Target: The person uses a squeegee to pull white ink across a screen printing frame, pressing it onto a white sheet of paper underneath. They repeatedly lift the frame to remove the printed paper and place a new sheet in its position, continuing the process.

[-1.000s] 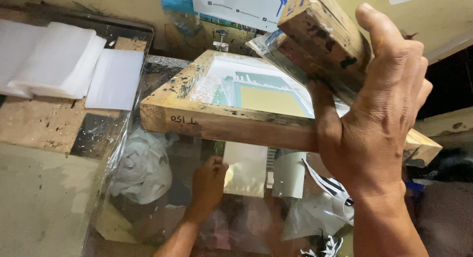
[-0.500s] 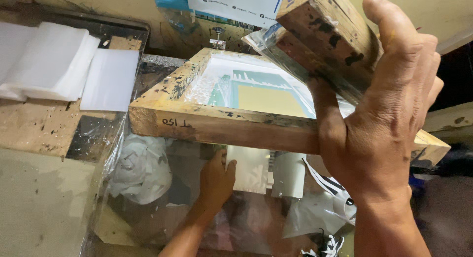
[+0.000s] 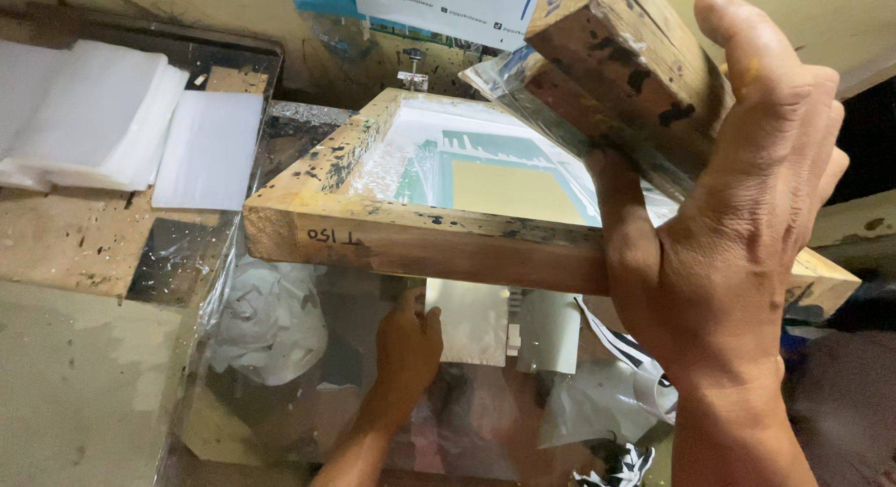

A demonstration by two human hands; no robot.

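My right hand (image 3: 737,263) grips a paint-stained wooden squeegee block (image 3: 616,67), with the thumb pressed on the near rail of a wooden screen-printing frame (image 3: 420,240). The frame is tilted up, and its mesh shows a green and yellow stencil (image 3: 509,184). Below the raised frame my left hand (image 3: 406,342) rests at the left edge of a pale shiny sheet (image 3: 471,319) lying on the print bed. Its fingertips are partly hidden by the frame's rail.
A stack of white sheets (image 3: 93,114) and a single white sheet (image 3: 207,151) lie on the stained bench at the left. Crumpled clear plastic (image 3: 266,319) sits under the frame's left corner. A second pale sheet (image 3: 551,328) and a printed plastic bag (image 3: 625,394) are at the right.
The raised frame has shifted slightly left and lower in view. My left hand has slid a little right, up against the pale sheet. My right hand keeps its grip.
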